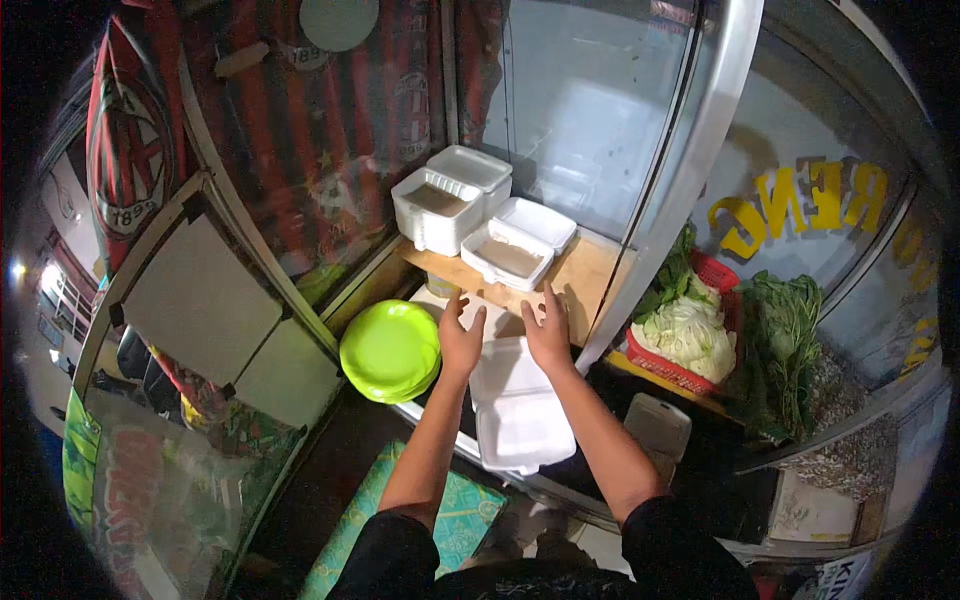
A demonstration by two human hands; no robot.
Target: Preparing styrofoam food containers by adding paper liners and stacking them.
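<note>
My left hand [460, 336] and my right hand [548, 330] reach forward with fingers apart, nothing in either. Just beyond the fingertips, on a wooden shelf [600, 262], sits an opened white foam clamshell box [480, 271] with a brown paper liner [514, 256]. Behind it to the left rises a stack of nested foam boxes [442, 232], the top one also lined in brown. Below my hands, between the forearms, another foam clamshell [525, 433] lies open and bare inside. Its lid half [504, 371] extends towards my hands, close to the right wrist.
Lime-green plates [390, 349] are stacked left of my left hand. Right of a metal post [697, 165], a red plastic basket [660, 358] holds cabbage [694, 337], beside leafy greens [784, 337]. Another foam clamshell [660, 424] lies by my right forearm. Glass panels [585, 120] enclose the shelf.
</note>
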